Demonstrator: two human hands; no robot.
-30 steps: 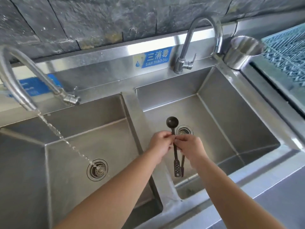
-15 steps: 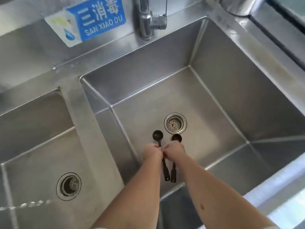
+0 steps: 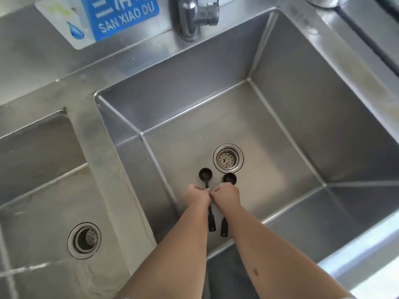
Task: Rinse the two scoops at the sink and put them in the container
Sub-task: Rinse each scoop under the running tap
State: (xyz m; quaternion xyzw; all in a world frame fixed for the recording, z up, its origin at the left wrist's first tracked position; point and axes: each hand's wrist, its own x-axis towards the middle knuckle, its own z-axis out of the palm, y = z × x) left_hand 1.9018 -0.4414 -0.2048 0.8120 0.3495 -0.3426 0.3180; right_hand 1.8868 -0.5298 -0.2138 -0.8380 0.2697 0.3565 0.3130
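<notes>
Two black long-handled scoops are held side by side low inside the right sink basin (image 3: pixel 280 108). My left hand (image 3: pixel 197 196) is closed around the handle of the left scoop (image 3: pixel 205 173), whose bowl points toward the drain. The right scoop (image 3: pixel 229 178) is gripped the same way by my right hand (image 3: pixel 226 198). Both handle ends stick out below my fists. The two hands touch each other. Only the base of a steel container (image 3: pixel 321 1) shows at the top right edge.
A round drain strainer (image 3: pixel 228 159) lies just beyond the scoop bowls. The right tap's base (image 3: pixel 195 16) stands on the back ledge beside a blue sign (image 3: pixel 121 16). In the left basin (image 3: pixel 38 169), water streams past its drain (image 3: pixel 84 240).
The view tilted down and closer to the right basin. The scoops, first overlapping in both hands, are now separated, one per hand, held lower in the basin.
</notes>
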